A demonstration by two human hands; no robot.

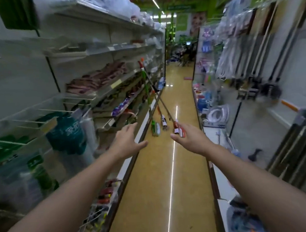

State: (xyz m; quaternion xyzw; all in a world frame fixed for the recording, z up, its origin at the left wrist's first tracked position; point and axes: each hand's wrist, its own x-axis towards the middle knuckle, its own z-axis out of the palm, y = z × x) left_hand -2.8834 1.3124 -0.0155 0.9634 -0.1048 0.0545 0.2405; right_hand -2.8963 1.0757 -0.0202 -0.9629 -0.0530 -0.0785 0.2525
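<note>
Left hand (127, 142) and right hand (190, 137), fingers spread and empty, reach toward mops (148, 96) leaning against the left shelf (115, 85) ahead; judged light, stiff, easily toppled, best grasped mid-shaft.

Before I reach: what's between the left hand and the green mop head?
In the head view, only bare floor and the shelf base edge separate the left hand from the green mop head.
</note>
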